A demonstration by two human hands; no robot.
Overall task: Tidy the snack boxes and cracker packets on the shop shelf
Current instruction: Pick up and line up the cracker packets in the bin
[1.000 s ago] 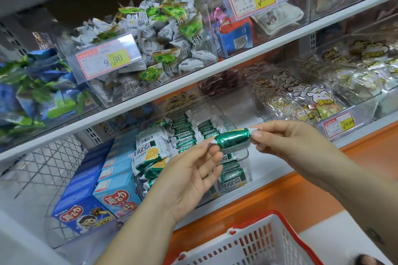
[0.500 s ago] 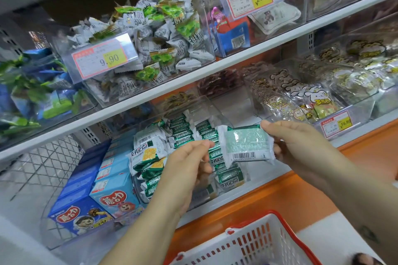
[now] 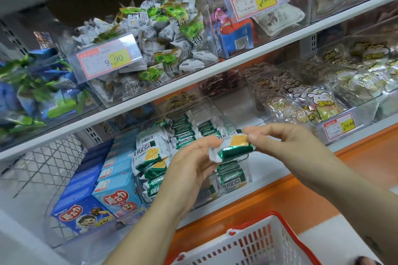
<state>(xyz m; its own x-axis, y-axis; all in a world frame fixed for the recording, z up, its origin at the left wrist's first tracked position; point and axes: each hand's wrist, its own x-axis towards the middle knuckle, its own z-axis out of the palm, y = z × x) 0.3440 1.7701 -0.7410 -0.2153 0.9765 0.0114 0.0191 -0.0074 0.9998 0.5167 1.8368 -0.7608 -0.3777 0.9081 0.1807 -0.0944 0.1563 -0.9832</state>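
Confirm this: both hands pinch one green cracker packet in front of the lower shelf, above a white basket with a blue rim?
Not quite. In the head view the left hand and right hand do pinch the green cracker packet in front of the lower shelf, above the white basket, but its rim is red, not blue.

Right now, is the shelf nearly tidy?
Partly. Done: the blue boxes stand in neat rows, and the back packets in the clear bin are lined up. In hand: the left hand and right hand pinch one green packet. Left: the front packets lie jumbled.
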